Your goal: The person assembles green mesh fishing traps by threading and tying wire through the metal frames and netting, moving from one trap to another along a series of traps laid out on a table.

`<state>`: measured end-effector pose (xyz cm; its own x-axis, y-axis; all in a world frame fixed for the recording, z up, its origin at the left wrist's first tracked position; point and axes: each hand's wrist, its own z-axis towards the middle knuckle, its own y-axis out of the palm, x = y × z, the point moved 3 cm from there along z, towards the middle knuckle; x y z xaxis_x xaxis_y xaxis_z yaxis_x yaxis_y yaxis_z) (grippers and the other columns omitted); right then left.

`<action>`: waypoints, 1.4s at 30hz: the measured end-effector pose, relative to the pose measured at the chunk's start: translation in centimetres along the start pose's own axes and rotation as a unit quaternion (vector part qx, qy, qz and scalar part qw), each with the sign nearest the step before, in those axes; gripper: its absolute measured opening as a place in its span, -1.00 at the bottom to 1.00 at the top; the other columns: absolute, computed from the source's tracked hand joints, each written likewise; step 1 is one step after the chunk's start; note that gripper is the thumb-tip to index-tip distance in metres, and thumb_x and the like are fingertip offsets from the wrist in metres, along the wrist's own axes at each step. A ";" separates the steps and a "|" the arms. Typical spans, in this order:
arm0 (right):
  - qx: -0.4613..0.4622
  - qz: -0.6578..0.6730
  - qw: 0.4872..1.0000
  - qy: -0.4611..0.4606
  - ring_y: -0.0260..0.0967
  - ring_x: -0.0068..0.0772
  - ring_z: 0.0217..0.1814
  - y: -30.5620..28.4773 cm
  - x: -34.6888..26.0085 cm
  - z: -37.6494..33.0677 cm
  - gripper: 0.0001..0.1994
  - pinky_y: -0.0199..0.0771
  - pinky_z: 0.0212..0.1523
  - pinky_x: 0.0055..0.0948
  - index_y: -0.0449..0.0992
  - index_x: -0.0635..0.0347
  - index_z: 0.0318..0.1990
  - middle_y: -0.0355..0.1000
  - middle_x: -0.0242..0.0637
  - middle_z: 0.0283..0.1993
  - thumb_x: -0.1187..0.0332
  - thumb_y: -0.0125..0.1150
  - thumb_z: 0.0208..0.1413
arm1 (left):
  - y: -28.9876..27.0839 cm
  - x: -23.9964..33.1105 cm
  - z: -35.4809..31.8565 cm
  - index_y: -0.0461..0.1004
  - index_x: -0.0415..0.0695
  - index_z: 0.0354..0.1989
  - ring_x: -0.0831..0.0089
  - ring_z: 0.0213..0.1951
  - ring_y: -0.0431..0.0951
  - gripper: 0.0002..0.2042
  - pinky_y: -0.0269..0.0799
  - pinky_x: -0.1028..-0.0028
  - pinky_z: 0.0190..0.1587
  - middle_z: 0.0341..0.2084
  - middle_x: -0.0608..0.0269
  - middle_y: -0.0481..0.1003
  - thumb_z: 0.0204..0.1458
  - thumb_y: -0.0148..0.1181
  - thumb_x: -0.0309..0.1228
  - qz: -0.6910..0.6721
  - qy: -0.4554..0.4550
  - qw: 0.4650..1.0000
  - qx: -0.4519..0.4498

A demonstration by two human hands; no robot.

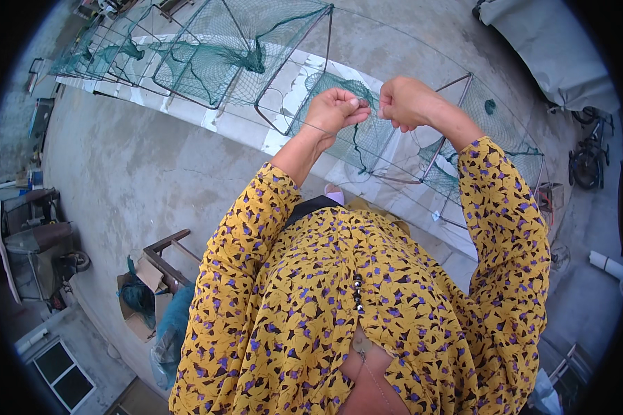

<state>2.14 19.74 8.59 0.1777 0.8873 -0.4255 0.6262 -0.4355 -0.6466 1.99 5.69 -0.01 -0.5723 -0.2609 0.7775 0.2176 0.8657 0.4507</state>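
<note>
Concrete yard underfoot, and up close both fists are pinched shut on a thin green twine point(339, 131): left hand point(333, 108) at 11 o'clock, right hand point(403, 102) at 1. Looks like mid-knot on the folding net trap point(367, 138) just beyond; next it probably needs a steady pull. More cages point(214, 55) stretch toward 10.

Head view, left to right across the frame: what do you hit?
Dark metal cart at the left edge → open cardboard box with green netting → left hand, pinching a thin thread → right hand → green mesh net on a metal wire frame → parked bicycle.
</note>
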 end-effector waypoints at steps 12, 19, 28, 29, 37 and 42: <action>-0.028 -0.074 0.997 0.010 0.42 -0.45 -0.62 0.5 0.1 0.5 -0.82 0.44 -0.57 -0.50 0.48 0.27 -0.54 0.47 -0.28 -0.59 0.36 0.10 -0.03 | 0.0 -0.1 0.0 0.25 -0.32 -0.34 0.25 -0.22 0.51 -0.95 0.50 0.46 -0.13 -0.26 -0.05 0.41 0.07 -0.07 -0.59 -0.012 -0.004 1.000 -0.011; 0.011 -0.052 0.999 0.007 0.42 -0.44 -0.64 0.7 0.0 1.3 -0.83 0.44 -0.55 -0.49 0.49 0.27 -0.56 0.46 -0.26 -0.60 0.37 0.10 -0.04 | 0.8 0.2 -0.9 0.33 -0.26 -0.30 0.40 -0.30 0.52 -0.91 0.51 0.54 -0.22 -0.34 0.12 0.46 0.04 0.03 -0.54 0.059 -0.019 0.997 -0.046; 0.079 0.169 0.949 -0.256 0.35 -0.54 -0.49 -1.1 -1.2 -2.1 -0.81 0.39 -0.46 -0.59 0.37 0.27 -0.31 0.44 -0.31 -0.39 0.32 0.08 0.02 | 0.0 4.6 -1.7 0.38 -0.18 -0.20 0.52 -0.37 0.53 -0.84 0.50 0.68 -0.38 -0.36 0.23 0.49 0.04 0.06 -0.47 -0.050 0.077 0.995 -0.029; 0.014 0.197 0.949 -0.247 0.35 -0.55 -0.46 -1.7 -1.6 -2.7 -0.80 0.39 -0.46 -0.56 0.38 0.26 -0.27 0.45 -0.32 -0.36 0.32 0.09 0.02 | 0.2 5.4 -1.6 0.37 -0.18 -0.20 0.51 -0.34 0.53 -0.85 0.51 0.66 -0.35 -0.35 0.23 0.48 0.05 0.04 -0.48 -0.186 0.109 0.971 -0.105; 0.035 0.235 0.952 -0.194 0.33 -0.70 -0.48 -4.8 -2.2 -3.3 -0.83 0.31 -0.51 -0.73 0.36 0.17 -0.33 0.41 -0.42 -0.44 0.27 0.07 0.08 | 0.9 3.8 -2.1 0.27 -0.25 -0.21 0.39 -0.31 0.51 -0.86 0.53 0.58 -0.32 -0.23 0.05 0.41 0.07 -0.01 -0.52 -0.198 0.078 0.976 -0.044; 0.079 0.208 0.951 -0.213 0.33 -0.69 -0.42 -4.6 -1.9 -3.1 -0.84 0.29 -0.52 -0.71 0.36 0.17 -0.34 0.40 -0.41 -0.39 0.27 0.06 0.08 | 3.6 0.6 -3.5 0.25 -0.31 -0.27 0.46 -0.44 0.52 -0.90 0.49 0.60 -0.44 -0.40 0.21 0.36 0.03 -0.08 -0.64 0.193 0.155 0.968 -0.038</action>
<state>1.30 20.51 14.34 0.0401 0.5060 -0.8616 0.4416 -0.7825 -0.4390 5.20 7.11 3.59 -0.1750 -0.0504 0.9833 0.4317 0.8936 0.1226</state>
